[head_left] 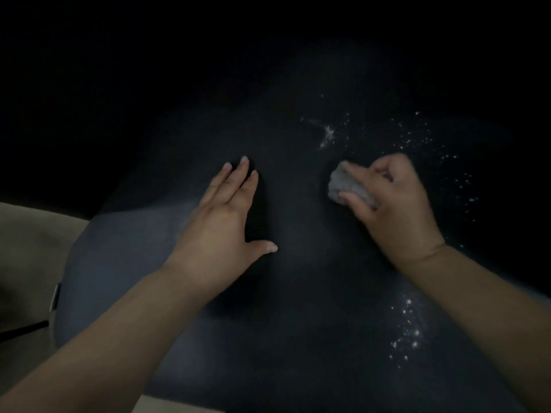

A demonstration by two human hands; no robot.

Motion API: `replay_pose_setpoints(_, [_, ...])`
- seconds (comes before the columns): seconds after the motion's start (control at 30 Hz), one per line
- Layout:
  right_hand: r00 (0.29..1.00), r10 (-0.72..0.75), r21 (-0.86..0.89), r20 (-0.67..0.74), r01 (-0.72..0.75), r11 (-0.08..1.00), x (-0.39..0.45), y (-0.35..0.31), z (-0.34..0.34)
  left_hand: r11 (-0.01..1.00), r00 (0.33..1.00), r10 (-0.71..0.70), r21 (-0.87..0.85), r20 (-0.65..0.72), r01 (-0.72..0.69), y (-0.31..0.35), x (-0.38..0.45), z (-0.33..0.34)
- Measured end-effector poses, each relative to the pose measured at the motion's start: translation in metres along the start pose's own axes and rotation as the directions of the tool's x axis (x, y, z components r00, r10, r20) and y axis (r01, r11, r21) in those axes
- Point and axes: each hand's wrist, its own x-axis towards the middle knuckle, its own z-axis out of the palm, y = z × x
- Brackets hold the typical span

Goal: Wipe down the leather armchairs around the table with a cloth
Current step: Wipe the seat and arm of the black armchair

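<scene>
Nearest the camera, two bare forearms reach in from the bottom corners over the dark leather armchair [298, 338], whose surface fills most of the dim view. Low on the leather at about 5 o'clock sits a cluster of bright white specks [408, 332]. At 8 o'clock, off the chair's rounded edge, a strip of pale beige floor [26, 251] shows, with a thin dark line lying across it near the chair's side.

Farther in, the left hand [220, 222] lies flat on the leather just left of centre, at about 10 o'clock from the middle, fingers straight and close together, thumb spread out to the right; it holds nothing. The right hand [396, 204] is at roughly 2 o'clock from the middle, well apart from the left, its fingers and thumb curled round a bunched grey cloth [343, 183]. The cloth sticks out on the hand's left side and is down against the leather.

Beyond the right hand, from 1 to 3 o'clock, more white specks [417, 138] and a small smeared streak [326, 132] scatter over the dark surface. The upper part of the view, from 10 to 2 o'clock, is too dark to make out
</scene>
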Motion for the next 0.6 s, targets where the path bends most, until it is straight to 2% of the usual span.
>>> replay_pose_setpoints(0.07, [0.988,0.132,0.064,-0.077,-0.127,0.990,0.013,-0.004,0.007,1.000,1.000,-0.016,-0.021,-0.013,0.015,0.004,0.006,0.000])
replay_pose_setpoints(0.1, [0.987,0.139,0.100,-0.078,-0.131,0.986,0.016,-0.013,0.014,0.999,0.999,-0.025,-0.032,-0.022,0.024,0.005,0.009,0.000])
replay_pose_setpoints(0.2, [0.998,-0.025,0.095,0.062,0.019,0.995,0.019,-0.039,0.032,0.998,0.998,-0.042,-0.046,-0.044,0.040,0.011,0.019,0.002])
replay_pose_setpoints(0.27, [0.996,-0.064,0.058,0.069,0.060,0.997,0.030,-0.036,0.033,0.999,0.998,-0.044,-0.034,-0.055,0.043,0.013,0.024,0.002])
replay_pose_setpoints(0.43, [0.981,0.159,0.071,-0.113,-0.152,0.986,0.038,-0.002,0.017,0.997,0.996,-0.068,-0.047,-0.063,0.065,0.013,0.037,-0.003])
replay_pose_setpoints(0.6, [0.990,0.127,-0.035,-0.058,-0.129,0.991,0.021,-0.022,0.021,0.998,0.997,-0.059,-0.041,-0.052,0.057,0.014,0.048,-0.007])
